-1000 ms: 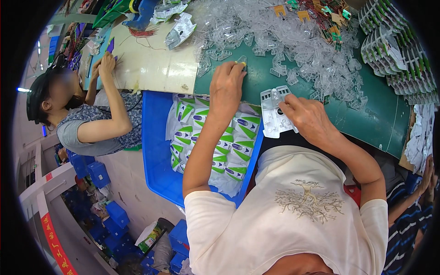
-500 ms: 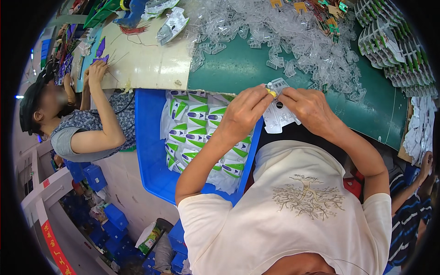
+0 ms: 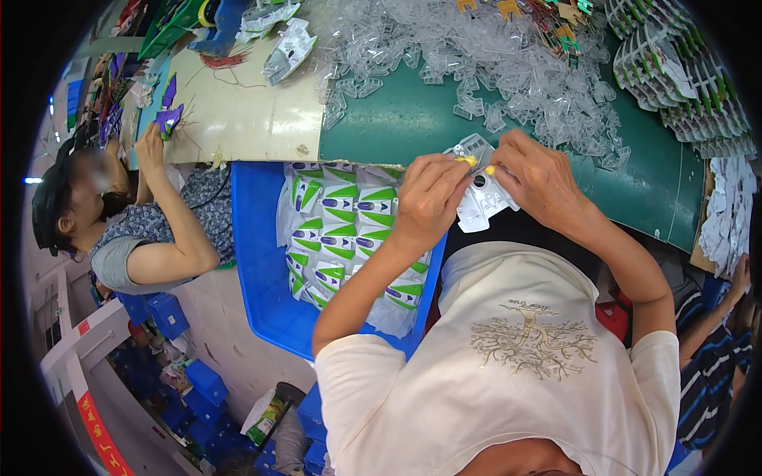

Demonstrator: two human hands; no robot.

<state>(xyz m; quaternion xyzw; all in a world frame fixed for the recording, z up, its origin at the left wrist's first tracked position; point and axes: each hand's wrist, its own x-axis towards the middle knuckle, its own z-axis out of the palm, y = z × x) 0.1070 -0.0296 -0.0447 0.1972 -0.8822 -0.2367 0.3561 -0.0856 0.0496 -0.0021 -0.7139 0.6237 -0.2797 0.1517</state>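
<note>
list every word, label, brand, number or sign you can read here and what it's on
Red banner, lower left: a row of pale characters, which I won't copy out.
Cream T-shirt: small lettering above the tree print, too small to read.
Green package: any print too small to read.
Held white plastic part: no lettering I can make out.

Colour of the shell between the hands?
Pale silvery grey; the shell shows best in the head view, the only one.
</note>
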